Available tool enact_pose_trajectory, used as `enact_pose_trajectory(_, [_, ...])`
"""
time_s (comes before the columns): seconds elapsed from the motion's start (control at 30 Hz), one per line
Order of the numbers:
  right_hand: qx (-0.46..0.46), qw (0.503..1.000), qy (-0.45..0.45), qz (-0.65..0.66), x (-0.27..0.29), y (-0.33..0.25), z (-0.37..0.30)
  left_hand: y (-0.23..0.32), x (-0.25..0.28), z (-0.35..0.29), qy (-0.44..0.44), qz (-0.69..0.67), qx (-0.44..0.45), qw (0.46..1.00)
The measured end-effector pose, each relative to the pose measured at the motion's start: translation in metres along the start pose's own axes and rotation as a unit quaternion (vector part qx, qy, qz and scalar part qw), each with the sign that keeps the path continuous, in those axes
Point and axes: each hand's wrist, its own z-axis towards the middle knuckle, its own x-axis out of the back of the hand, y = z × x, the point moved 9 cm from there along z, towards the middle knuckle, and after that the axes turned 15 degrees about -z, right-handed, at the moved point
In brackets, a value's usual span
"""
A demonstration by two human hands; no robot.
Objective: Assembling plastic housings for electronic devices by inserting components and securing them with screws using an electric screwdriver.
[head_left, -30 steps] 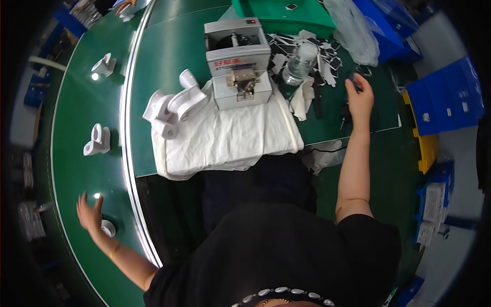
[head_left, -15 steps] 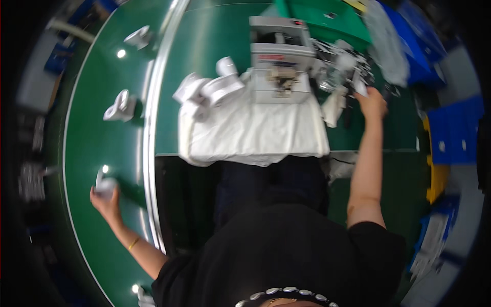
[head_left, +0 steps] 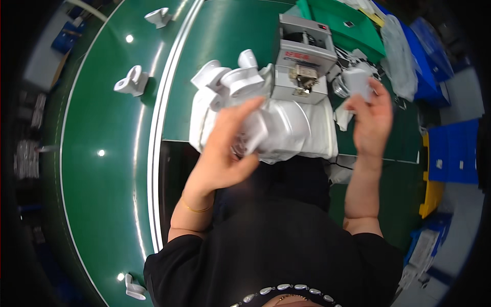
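My left hand [head_left: 217, 148] is over the near part of the white cloth [head_left: 325, 135], thumb and fingers around a white tubular plastic fitting [head_left: 284, 128], smeared by motion. Its wide rounded end points right. To the right, my right hand [head_left: 373, 115] pinches a small white piece [head_left: 357, 82] between thumb and fingers; its exact kind is blurred. Several more white plastic fittings [head_left: 240, 82] lie grouped on the cloth's far left part. Behind the cloth stands a grey benchtop machine [head_left: 307, 56] with a metal fixture [head_left: 305, 79] on its front.
A green conveyor belt [head_left: 112, 169] runs along the left, with white fittings [head_left: 132, 82] spaced out on it. A metal rail [head_left: 162, 107] divides it from the bench. A green bin [head_left: 348, 30], clear plastic bag [head_left: 400, 61] and blue bins [head_left: 455, 153] stand at the right.
My left hand has come from the conveyor to the cloth, bringing a white fitting. My right hand has lifted a white piece from the pile beside the machine. The view has shifted slightly.
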Motion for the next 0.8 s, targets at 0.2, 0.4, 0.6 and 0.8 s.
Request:
enact_pose_trajectory(0.2, [-0.2,0.974,-0.068,0.08,-0.061,0.048,-0.039,-0.02,-0.07,0.016,-0.118,0.005,-0.054,0.992])
enact_pose_trajectory(0.4, [-0.118,0.993,-0.007,-0.006,-0.05,0.07,-0.052,-0.032,-0.067,0.028,-0.009,0.134,-0.144,0.98])
enact_pose_trajectory(0.6, [-0.076,0.996,0.049,0.018,-0.047,0.058,-0.063,-0.085,-0.071,0.026,0.06,-0.271,0.065,0.958])
enact_pose_trajectory(0.8, [-0.118,0.993,0.008,0.024,-0.028,0.05,-0.048,-0.076,-0.066,0.02,0.066,-0.164,0.039,0.983])
